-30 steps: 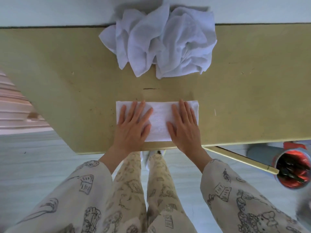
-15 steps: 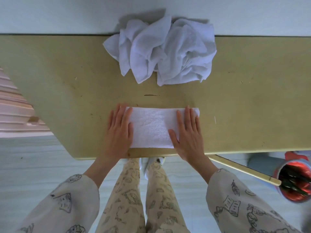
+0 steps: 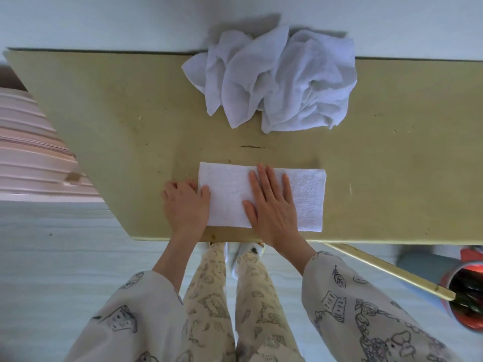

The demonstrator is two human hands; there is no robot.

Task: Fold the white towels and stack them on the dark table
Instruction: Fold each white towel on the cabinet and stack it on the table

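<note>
A white towel [image 3: 309, 199], folded into a long flat rectangle, lies near the front edge of the olive-yellow table [image 3: 117, 113]. My left hand [image 3: 187, 205] is at the towel's left end, fingers curled and thumb on top, pinching that edge. My right hand [image 3: 271, 205] lies flat with fingers spread on the towel's middle, pressing it down. A crumpled pile of white towels [image 3: 274, 79] sits at the table's far edge against the wall, well apart from both hands.
A pink ribbed object [image 3: 28, 158] stands off the table's left end. Below the front edge on the right, a yellow strut [image 3: 386, 273] slants towards a red container [image 3: 467, 296] holding dark items. My legs stand under the table's front edge.
My left hand slid off the towel's top to its left end and curled onto that edge. My right hand shifted left from the right end to the towel's middle.
</note>
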